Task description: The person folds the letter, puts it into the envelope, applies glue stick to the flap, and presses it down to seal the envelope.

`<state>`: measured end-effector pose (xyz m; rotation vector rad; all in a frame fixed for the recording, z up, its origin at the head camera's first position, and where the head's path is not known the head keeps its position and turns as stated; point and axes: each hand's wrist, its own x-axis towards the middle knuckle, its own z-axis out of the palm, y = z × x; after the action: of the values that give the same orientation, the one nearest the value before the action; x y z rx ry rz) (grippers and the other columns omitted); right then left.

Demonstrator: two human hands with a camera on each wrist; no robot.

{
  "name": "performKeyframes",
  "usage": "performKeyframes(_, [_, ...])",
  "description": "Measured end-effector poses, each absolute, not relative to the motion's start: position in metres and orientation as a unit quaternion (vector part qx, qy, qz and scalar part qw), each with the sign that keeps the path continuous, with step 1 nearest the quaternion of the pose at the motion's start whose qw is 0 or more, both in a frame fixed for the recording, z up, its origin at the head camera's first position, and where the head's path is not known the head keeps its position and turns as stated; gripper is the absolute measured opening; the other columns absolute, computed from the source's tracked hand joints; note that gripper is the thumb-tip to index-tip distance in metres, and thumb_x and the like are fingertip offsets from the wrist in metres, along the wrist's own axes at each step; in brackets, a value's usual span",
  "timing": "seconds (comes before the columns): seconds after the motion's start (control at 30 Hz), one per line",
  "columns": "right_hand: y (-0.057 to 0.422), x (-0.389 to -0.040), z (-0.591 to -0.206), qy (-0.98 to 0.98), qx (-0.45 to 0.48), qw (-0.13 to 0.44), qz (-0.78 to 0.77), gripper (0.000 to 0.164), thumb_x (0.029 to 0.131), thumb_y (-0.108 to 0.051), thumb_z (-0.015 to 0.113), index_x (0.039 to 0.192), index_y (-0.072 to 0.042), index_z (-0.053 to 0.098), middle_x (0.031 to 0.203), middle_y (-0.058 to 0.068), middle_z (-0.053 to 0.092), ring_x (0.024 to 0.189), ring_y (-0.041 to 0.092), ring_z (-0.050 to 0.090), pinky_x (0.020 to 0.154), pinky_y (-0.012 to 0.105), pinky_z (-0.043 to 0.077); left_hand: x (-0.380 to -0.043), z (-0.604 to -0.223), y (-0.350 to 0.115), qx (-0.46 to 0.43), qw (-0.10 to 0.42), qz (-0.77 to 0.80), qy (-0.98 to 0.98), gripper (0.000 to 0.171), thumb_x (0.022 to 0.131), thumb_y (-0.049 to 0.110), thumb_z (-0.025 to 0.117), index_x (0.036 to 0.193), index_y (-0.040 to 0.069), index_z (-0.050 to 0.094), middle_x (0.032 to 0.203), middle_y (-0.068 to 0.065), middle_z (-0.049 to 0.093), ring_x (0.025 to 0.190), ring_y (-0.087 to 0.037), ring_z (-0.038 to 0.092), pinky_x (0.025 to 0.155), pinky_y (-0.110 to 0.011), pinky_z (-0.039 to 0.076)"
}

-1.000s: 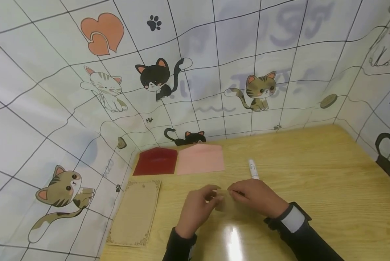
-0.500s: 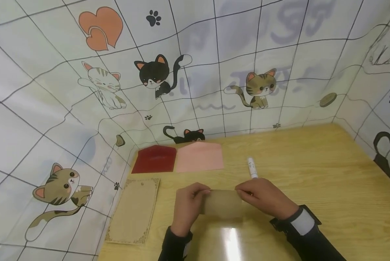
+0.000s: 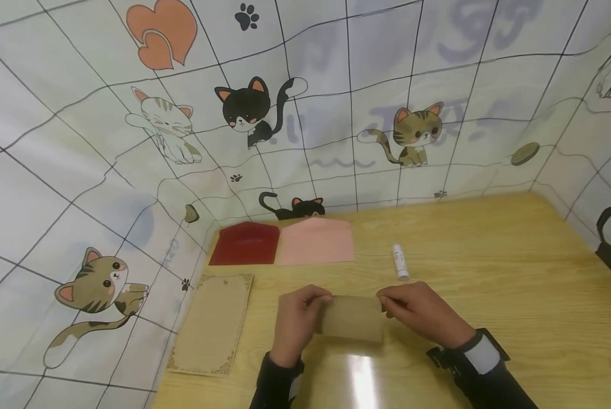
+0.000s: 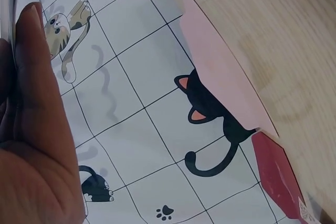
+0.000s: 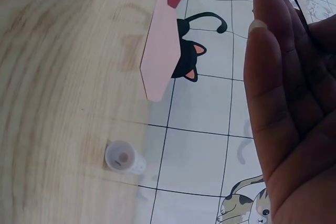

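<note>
A small brown paper rectangle [image 3: 353, 319] is held up by its upper corners over the table. My left hand [image 3: 296, 319] pinches the left corner between thumb and fingers, and my right hand [image 3: 424, 311] pinches the right one. The left wrist view shows the side of the left hand [image 4: 39, 145] with a thin edge of the paper at the far left. In the right wrist view, thumb and fingers of the right hand [image 5: 294, 93] meet near a thin paper edge at the top. A white glue stick [image 3: 400, 262] lies just beyond the right hand.
At the back left, a dark red envelope [image 3: 246, 244] and a pink envelope [image 3: 317, 242] lie side by side, flaps up. A bordered sheet of brown letter paper [image 3: 212, 324] lies on the left of the wooden table [image 3: 510, 272]. Cat-patterned cloth [image 3: 336, 142] walls the table in.
My hands have moved apart along the paper's top edge, and the paper now shows broad and flat between them. The head view has shifted slightly.
</note>
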<state>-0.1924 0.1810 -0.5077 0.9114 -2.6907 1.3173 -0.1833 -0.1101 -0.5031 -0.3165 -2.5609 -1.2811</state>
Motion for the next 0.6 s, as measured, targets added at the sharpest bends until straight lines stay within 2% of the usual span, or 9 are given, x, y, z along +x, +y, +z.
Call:
performKeyframes(0.23, [0.179, -0.193, -0.507, -0.856, 0.257, -0.007, 0.449, 0.025, 0.117, -0.018, 0.064, 0.098, -0.024, 0.079, 0.088, -0.011, 0.08, 0.079, 0.0, 0.073, 0.066, 0.024, 0.056, -0.184, -0.502, -0.109, -0.088, 0.097, -0.458, -0.879, 0.006, 0.099, 0.014, 0.085, 0.095, 0.015, 0.089, 0.097, -0.001, 0.089, 0.095, -0.016, 0.084, 0.087, -0.027, 0.065])
performKeyframes(0.4, [0.181, -0.193, -0.513, -0.848, 0.247, -0.01, 0.468, 0.025, 0.117, -0.018, 0.064, 0.1, -0.024, 0.08, 0.085, -0.013, 0.079, 0.08, -0.001, 0.072, 0.068, 0.025, 0.06, -0.185, -0.506, -0.109, -0.067, 0.086, -0.466, -0.878, 0.006, 0.099, 0.014, 0.085, 0.095, 0.015, 0.089, 0.097, -0.001, 0.089, 0.092, -0.011, 0.082, 0.083, -0.024, 0.063])
performKeyframes(0.53, [0.181, -0.192, -0.516, -0.849, 0.227, -0.003, 0.476, 0.017, 0.115, -0.015, 0.067, 0.116, -0.014, 0.084, 0.102, -0.003, 0.086, 0.089, 0.0, 0.078, 0.075, 0.026, 0.065, -0.185, -0.508, -0.111, -0.061, 0.087, -0.472, -0.875, 0.005, 0.099, 0.017, 0.086, 0.096, 0.015, 0.089, 0.098, -0.001, 0.088, 0.088, -0.006, 0.078, 0.079, -0.022, 0.06])
performKeyframes(0.6, [0.181, -0.192, -0.517, -0.852, 0.228, 0.003, 0.471, 0.021, 0.113, -0.015, 0.07, 0.129, -0.009, 0.082, 0.114, 0.004, 0.087, 0.095, 0.0, 0.079, 0.078, 0.026, 0.066, -0.186, -0.509, -0.111, -0.081, 0.078, -0.472, -0.874, 0.006, 0.1, 0.018, 0.085, 0.096, 0.016, 0.089, 0.098, -0.001, 0.089, 0.088, -0.005, 0.077, 0.079, -0.021, 0.06])
